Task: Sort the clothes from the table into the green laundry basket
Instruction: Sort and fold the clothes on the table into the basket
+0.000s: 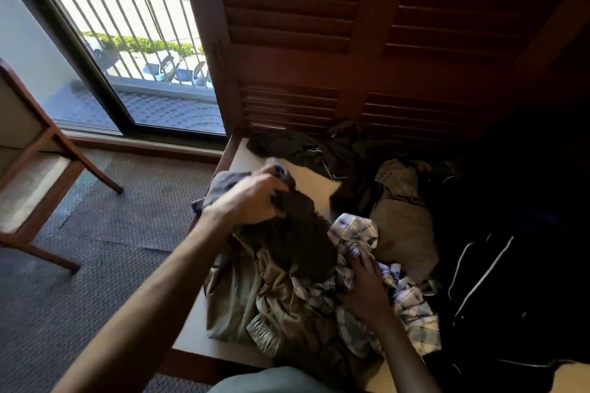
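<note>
— Carpeted room, louvred wooden doors [319, 25] behind a pale table [306, 179] heaped with clothes.

— Progress?

— Barely begun, judging by the pile. No green basket in view.

— Grips?

— Left hand [252, 198] clenched on a dark brown garment [300, 233]; right hand [364, 284] pinching a plaid shirt [354, 233]. Just beneath both: khaki trousers [255, 297]. Beyond the right: black striped jacket [495, 265], untouched.

Dark grey garment [287, 201], white-and-blue plaid shirt [354, 230], khaki trousers [255, 290], black white-piped jacket [498, 281], cream table [252, 156].
</note>
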`<state>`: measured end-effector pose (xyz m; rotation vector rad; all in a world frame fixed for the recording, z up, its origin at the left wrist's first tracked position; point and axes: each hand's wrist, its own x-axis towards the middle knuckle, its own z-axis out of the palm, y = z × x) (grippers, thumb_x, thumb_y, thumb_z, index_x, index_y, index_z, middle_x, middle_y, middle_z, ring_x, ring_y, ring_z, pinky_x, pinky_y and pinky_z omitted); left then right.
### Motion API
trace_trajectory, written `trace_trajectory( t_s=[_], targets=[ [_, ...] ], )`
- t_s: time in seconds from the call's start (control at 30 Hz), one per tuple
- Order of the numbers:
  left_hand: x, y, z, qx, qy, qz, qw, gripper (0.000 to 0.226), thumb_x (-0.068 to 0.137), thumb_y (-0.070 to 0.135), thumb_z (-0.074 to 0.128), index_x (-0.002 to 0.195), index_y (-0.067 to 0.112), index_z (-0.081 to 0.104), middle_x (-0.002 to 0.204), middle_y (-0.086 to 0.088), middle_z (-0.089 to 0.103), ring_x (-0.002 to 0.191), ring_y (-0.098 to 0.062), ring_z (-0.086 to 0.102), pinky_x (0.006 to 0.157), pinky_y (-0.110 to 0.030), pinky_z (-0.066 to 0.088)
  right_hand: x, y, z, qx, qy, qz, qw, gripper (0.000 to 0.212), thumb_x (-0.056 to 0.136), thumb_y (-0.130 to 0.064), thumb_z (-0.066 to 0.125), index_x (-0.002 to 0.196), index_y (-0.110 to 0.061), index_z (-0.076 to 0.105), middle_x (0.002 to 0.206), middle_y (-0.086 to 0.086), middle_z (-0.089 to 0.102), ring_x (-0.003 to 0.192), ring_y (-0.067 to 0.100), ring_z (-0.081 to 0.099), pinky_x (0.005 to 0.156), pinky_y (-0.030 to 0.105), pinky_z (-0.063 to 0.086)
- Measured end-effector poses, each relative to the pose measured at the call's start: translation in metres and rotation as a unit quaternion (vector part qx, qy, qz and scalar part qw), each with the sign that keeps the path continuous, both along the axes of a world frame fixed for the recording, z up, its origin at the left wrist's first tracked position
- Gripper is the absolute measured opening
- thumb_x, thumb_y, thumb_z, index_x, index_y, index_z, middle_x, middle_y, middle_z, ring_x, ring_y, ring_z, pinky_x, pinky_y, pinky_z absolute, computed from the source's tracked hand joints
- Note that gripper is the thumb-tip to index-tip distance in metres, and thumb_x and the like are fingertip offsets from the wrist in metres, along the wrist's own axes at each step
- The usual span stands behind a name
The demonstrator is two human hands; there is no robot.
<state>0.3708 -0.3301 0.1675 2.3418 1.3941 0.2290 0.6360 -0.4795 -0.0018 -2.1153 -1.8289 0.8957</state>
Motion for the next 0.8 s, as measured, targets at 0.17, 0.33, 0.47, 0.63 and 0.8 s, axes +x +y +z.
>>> trace_trajectory(
  t_s=[0.17,0.33,0.47,0.63,0.8],
  targets=[
    [0.022,0.012,-0.062,-0.007,-0.016,0.141,0.99,0.082,0.061,0.047,0.082,0.13,0.032,0.041,0.124,-0.009,0.052,0.116,-0.037,0.049,0.096,-0.046,0.043,0.001,-0.003,0.002,-0.003,0.007,-0.016,1.0,0.104,0.077,-0.066,0.063,0.16,-0.028,0.012,0.168,-0.003,0.0,0.153,0.027,0.002,0.116,0.049,0.029],
    [0.031,0.04,-0.065,-0.01,0.069,0.122,0.99,0.084,0.075,0.07,0.058,0.151,0.048,0.028,0.166,-0.014,0.004,0.151,-0.046,-0.003,0.12,-0.066,0.004,-0.005,-0.007,0.001,0.01,0.005,-0.047,0.999,0.112,0.065,-0.079,0.041,0.159,-0.022,0.021,0.167,0.001,0.005,0.155,0.028,0.002,0.12,0.047,0.023],
    [0.077,0.021,-0.096,-0.077,0.079,0.073,0.991,0.106,0.063,0.103,0.03,0.154,0.053,0.006,0.166,-0.003,-0.025,0.148,-0.045,-0.027,0.112,-0.071,-0.018,-0.007,-0.004,0.001,-0.002,-0.005,-0.056,0.998,0.115,0.063,-0.078,0.045,0.16,-0.023,0.014,0.167,-0.002,0.001,0.154,0.025,0.0,0.119,0.049,0.026],
    [0.089,0.019,-0.149,-0.117,0.11,0.111,0.981,0.116,0.053,0.104,0.042,0.15,0.059,-0.002,0.167,-0.009,-0.019,0.147,-0.054,-0.018,0.108,-0.079,-0.005,-0.007,-0.001,-0.007,0.021,0.015,-0.07,0.997,0.089,0.084,-0.061,0.066,0.157,-0.028,0.027,0.167,-0.009,0.006,0.154,0.018,0.003,0.118,0.045,0.03],
    [0.087,0.035,-0.156,-0.077,0.108,0.128,0.983,0.082,0.073,0.076,0.061,0.144,0.048,0.03,0.146,-0.012,0.039,0.124,-0.048,0.047,0.1,-0.06,0.043,-0.005,-0.002,-0.013,0.034,0.017,-0.057,0.998,0.08,0.084,-0.063,0.066,0.152,-0.03,0.037,0.167,-0.013,0.001,0.154,0.017,0.001,0.117,0.041,0.031]
  ],
)
